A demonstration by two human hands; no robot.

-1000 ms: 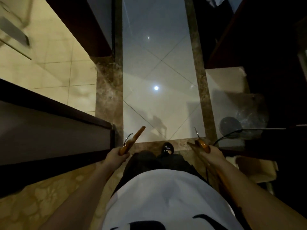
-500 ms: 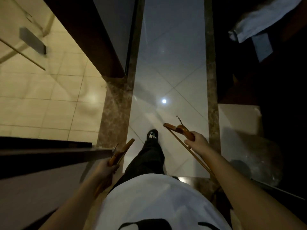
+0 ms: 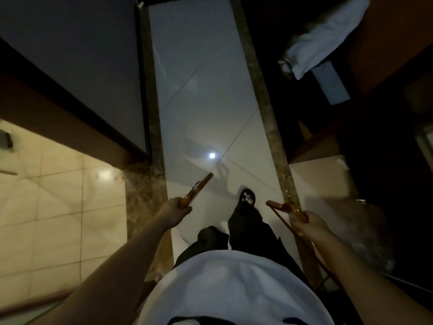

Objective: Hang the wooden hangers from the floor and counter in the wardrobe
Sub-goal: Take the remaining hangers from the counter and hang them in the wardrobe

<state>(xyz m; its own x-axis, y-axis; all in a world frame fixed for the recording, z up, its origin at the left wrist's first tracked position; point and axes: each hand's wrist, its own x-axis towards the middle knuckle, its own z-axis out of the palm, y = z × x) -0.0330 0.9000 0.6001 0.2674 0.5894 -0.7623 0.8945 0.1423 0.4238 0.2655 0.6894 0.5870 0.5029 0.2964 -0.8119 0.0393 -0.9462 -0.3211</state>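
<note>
You have two wooden hangers in view, the left hanger (image 3: 198, 188) in your left grip (image 3: 174, 211) and the right hanger (image 3: 287, 208) in your right grip (image 3: 311, 225), so two grips, each holding one. You can count one dark shoe (image 3: 247, 195) and one pale cloth (image 3: 323, 38) at the upper right. Two round glints of light show on the tiles, one on the white floor (image 3: 199, 90) and one on the yellow tiles (image 3: 58, 195).

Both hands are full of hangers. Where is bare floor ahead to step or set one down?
Bare: the white tile strip between the two marble borders, ahead of the shoe; also the cream tiles to its left. Crowded: the right side, dark shelves with a white cloth.
</note>
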